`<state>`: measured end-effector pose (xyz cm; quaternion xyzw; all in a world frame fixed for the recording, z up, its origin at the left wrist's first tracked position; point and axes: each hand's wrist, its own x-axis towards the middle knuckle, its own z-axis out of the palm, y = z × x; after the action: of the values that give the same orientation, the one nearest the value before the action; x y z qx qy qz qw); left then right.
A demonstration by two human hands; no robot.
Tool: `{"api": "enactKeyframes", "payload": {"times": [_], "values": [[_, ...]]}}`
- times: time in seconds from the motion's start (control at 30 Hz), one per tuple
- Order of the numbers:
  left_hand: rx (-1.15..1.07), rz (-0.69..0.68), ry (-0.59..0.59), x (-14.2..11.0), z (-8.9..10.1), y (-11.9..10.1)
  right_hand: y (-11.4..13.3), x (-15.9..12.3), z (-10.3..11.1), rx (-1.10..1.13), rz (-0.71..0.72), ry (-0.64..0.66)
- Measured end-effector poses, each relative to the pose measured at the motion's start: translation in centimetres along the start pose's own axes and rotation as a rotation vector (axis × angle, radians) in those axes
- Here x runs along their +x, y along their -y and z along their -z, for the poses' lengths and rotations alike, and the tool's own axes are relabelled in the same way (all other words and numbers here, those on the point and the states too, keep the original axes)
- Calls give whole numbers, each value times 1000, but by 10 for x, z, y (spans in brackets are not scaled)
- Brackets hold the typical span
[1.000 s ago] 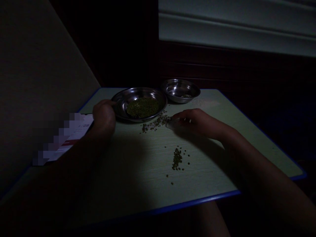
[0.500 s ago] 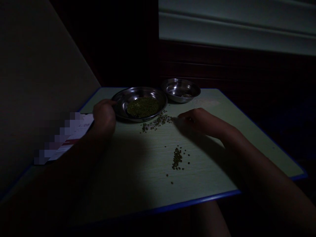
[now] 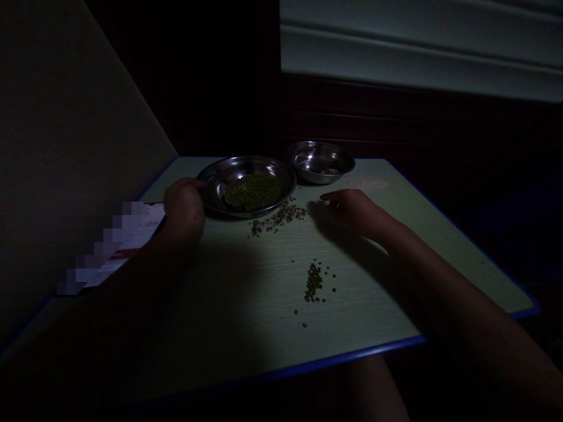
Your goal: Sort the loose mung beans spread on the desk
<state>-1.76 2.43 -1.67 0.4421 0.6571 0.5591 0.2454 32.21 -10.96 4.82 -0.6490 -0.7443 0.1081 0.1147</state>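
My left hand is closed on the left rim of a shiny metal bowl. A heap of small green beans, like mung beans, lies inside that bowl. My right hand hovers just above the table, right of a loose patch of beans mixed with whitish grains. Its index finger points left, apart from the curled fingers, and I see nothing held in it. Nearer to me lies a small separate group of green beans, with a few strays around it.
A second metal bowl stands behind, with a little pale stuff in it. The pale table has a blue edge. A printed paper or booklet lies at the left, beside a wall. A bare leg shows below the front edge.
My right hand has risen slightly and drawn back from the edge of the mixed patch. My left hand stays on the bowl rim. The view has shifted a little.
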Motion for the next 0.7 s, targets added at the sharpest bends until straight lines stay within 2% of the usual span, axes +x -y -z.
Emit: {"api": "enactKeyframes", "payload": {"times": [0.1,0.27,0.43,0.5,0.6,0.7], "values": [[-49,84,-8,-10,1,-11,-11,4,-3,0,-51,-17],[-9,69,-4,-21,3,-22,-39,11,-2,-43,-186,-193],[13,72,5,-17,2,-19,-50,8,13,-30,-259,-371],[13,79,-2,-13,1,-15,-49,5,20,-6,-223,-364],[-10,87,-19,-7,-1,-9,-42,1,26,-16,-156,-252],[-29,79,-28,-2,-2,-4,-26,-4,24,-108,-171,-178]]}}
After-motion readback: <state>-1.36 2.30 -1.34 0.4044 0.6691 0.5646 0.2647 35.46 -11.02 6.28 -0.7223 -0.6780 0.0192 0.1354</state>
